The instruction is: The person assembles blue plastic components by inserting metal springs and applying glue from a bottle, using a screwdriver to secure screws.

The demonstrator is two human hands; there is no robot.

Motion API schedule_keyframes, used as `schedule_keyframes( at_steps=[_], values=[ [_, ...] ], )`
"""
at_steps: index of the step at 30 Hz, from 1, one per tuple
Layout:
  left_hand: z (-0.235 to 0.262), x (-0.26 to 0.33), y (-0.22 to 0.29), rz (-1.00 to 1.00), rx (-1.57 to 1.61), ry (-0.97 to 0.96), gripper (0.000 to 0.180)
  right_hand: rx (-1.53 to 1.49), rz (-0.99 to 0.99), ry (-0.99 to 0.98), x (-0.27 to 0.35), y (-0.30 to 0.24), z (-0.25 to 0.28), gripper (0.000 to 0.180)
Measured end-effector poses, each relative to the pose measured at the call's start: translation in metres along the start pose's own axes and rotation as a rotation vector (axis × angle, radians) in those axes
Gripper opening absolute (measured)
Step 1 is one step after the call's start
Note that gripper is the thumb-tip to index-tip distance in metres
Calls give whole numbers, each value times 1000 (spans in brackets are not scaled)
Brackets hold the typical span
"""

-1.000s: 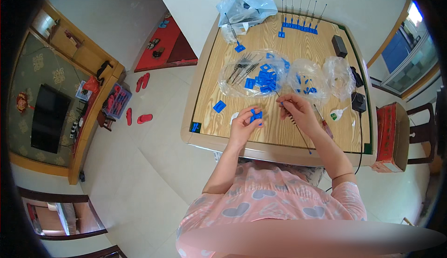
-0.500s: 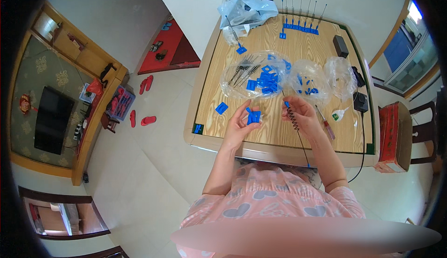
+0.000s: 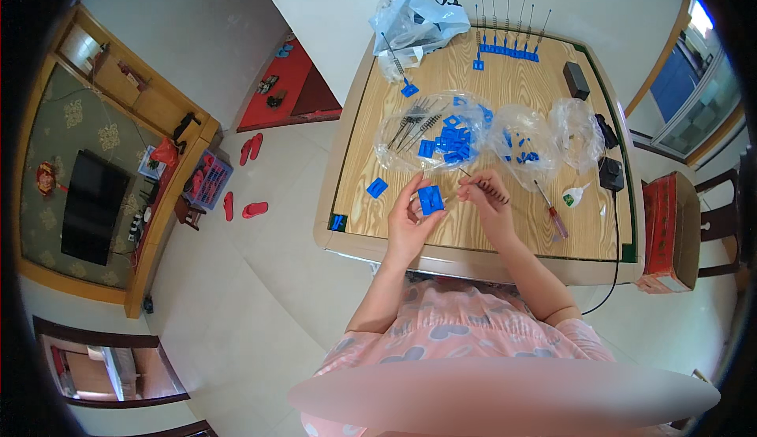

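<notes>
Over the near edge of the table, my left hand pinches a blue square plastic base between thumb and fingers, its flat face turned up. Close to its right, my right hand is closed on a thin rod with a black coil spring. The rod's lower part is hard to see. A loose blue base lies left of my hands. Beyond them, an open clear bag holds blue bases and several spring rods.
A clear bag of small blue parts and another clear bag lie to the right. Nearby are a screwdriver, a black adapter and a black box. Upright spring rods on blue bases line the far edge, beside a plastic bag.
My left hand has turned the blue base so its flat face shows. My right hand has come left toward it, and the spring rod has swung from steeply slanted to flatter.
</notes>
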State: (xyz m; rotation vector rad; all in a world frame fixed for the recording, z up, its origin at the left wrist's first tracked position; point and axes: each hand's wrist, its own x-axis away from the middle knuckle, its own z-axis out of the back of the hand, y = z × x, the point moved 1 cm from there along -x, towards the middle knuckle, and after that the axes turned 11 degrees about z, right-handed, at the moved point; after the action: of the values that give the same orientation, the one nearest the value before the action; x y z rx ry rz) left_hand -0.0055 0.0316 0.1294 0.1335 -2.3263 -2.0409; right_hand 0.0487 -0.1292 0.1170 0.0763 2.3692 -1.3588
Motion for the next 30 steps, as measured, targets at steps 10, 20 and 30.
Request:
schedule_keyframes(
  at_steps=[10, 20, 30],
  values=[
    [-5, 4, -2, -107, -21, 74, 86, 152, -203, -25, 0, 1, -31, 15],
    [56, -8, -69, -38, -425, 201, 48, 261, -29, 72, -10, -6, -24, 18],
    [40, -18, -107, -345, -920, 362, 15, 313, 30, 116, -12, -7, -20, 19]
  ],
)
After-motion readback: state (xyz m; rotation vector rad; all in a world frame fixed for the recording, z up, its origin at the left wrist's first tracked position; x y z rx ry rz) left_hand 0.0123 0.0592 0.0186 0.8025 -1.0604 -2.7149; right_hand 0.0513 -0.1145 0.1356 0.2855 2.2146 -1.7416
